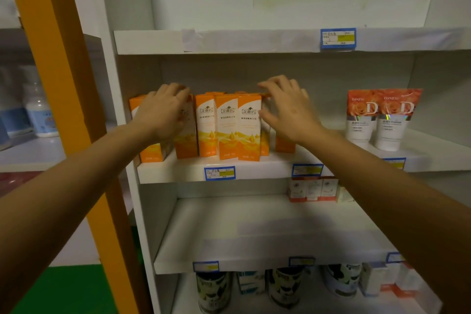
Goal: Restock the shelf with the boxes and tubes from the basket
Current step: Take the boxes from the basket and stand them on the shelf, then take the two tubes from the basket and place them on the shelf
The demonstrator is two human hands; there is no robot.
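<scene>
1. A row of tall orange-and-white cardboard boxes (227,126) stands upright on the middle tier of the white shelf (254,169), crowded side by side toward its left end, flat printed fronts facing out.
2. The left hand (163,112) lies over the upper front of the boxes at the left end of the row, fingers curled onto a box top; whether it actually grips 1 cannot be told.
3. The right hand (288,107) is spread open at the right end of the row, fingertips touching a box's top edge and the thumb beside its side, closed around nothing.
4. Well apart on the right of the same tier, 2 glossy squeeze tubes (382,120) stand cap-down, red rose print above, white below.
5. The tier below holds small white-and-red cartons (313,189) at the back right; its front is bare.
6. The bottom tier carries round dark-printed cans (214,290) and more small boxes.
7. Blue-bordered price labels (219,173) sit on the shelf edges.
8. An orange upright post (63,84) stands left of the shelf.
</scene>
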